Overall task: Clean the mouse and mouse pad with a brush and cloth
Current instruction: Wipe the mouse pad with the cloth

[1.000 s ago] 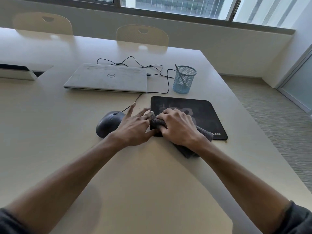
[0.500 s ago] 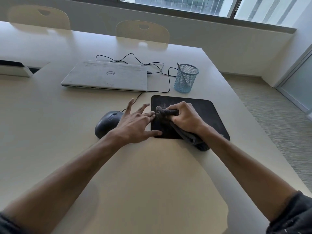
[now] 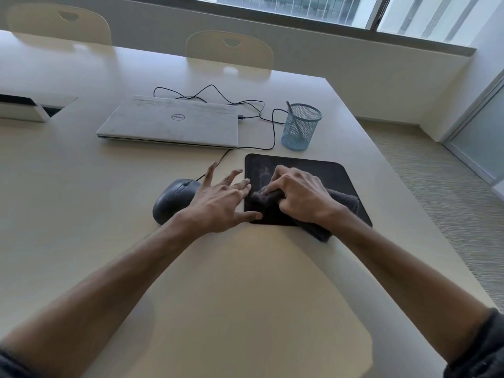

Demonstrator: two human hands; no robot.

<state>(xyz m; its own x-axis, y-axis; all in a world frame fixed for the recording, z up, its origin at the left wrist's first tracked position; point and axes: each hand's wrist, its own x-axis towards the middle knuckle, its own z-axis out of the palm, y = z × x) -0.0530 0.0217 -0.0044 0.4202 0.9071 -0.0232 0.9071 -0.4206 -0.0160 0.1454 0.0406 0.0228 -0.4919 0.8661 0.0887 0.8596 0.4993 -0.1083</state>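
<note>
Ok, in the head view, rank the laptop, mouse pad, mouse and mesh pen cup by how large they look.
1. Laptop
2. Mouse pad, partly hidden by the hands and cloth, but clearly smaller than the laptop
3. Mouse and mesh pen cup: too alike to rank, and the mouse is partly covered.

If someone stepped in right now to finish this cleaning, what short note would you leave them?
Left hand: fingers spread flat, pinning the left edge of the mouse pad.
Right hand: grips the dark cloth bunched on the pad's near left part.
Mouse: on the table just left of the pad, cord running to the laptop.
Brush: possibly the stick in the blue mesh cup; cannot tell.
Done: pad wiping underway, faint smudges remain at its far left.
Left: finish the pad, then the mouse.
</note>
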